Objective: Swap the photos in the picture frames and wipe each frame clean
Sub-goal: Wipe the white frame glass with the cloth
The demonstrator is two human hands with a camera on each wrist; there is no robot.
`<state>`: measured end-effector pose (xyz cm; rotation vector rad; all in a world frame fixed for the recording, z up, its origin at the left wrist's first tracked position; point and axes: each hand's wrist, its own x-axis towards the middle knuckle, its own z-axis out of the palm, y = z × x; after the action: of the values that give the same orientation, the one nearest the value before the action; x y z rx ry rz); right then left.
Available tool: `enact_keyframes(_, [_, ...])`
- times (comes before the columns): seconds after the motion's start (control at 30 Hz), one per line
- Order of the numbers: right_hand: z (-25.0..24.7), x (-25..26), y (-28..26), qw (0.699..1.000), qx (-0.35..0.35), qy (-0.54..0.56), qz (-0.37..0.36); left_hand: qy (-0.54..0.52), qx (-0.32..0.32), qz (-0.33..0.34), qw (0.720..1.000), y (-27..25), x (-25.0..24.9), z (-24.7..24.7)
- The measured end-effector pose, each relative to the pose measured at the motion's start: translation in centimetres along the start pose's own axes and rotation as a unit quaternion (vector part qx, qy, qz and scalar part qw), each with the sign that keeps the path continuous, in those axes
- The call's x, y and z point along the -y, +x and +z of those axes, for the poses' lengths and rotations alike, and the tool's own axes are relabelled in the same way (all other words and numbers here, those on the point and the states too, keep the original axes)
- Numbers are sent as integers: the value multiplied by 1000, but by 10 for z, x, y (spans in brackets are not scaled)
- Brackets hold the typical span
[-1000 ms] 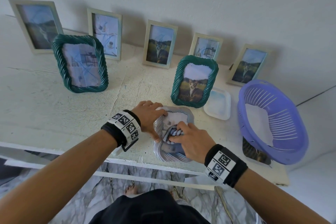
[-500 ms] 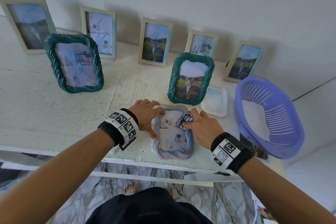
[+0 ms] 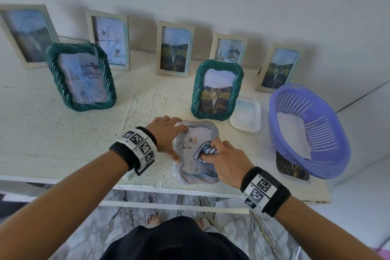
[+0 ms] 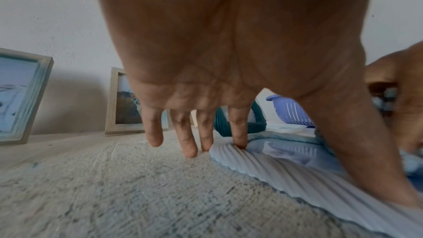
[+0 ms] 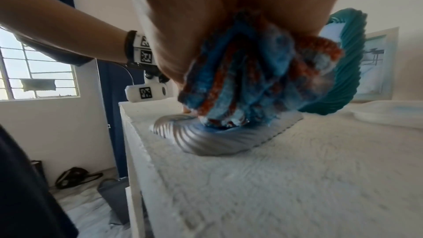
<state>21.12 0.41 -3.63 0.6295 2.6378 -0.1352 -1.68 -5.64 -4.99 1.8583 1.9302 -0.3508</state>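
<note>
From the head view the pale ribbed frame (image 3: 195,152) lies flat on the counter (image 3: 63,133) under the right hand (image 3: 224,159), its fingers clamped on a soft striped cloth (image 3: 205,151), while the left wrist view shows the left hand (image 4: 228,61) with fingers spread straight, steadying the light, stiff frame's ribbed rim, glass likely fragile

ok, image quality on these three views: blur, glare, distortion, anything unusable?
Head: sharp, wide-angle bend along the shelf edge, soft shadows behind the frames. Left wrist: left hand fills the picture; glass of the pale ribbed frame mirrors the purple basket. Right wrist: striped cloth and shelf motion-blurred, window blown out. All usable.
</note>
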Motion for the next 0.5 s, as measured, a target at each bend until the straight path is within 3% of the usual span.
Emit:
enact_keyframes(0.1, [3, -8, -11, 999, 10, 1, -30, 3, 3, 0, 1000, -1, 0, 0])
enact_keyframes(0.27, [-5, -12, 1, 999, -22, -8, 22, 6, 2, -2, 1000, -1, -1, 0])
enact_keyframes(0.4, [6, 3, -8, 999, 5, 3, -43, 9, 0, -2, 1000, 0, -1, 0])
enact_keyframes(0.5, [2, -14, -13, 999, 0, 3, -32, 12, 1, -3, 1000, 0, -1, 0])
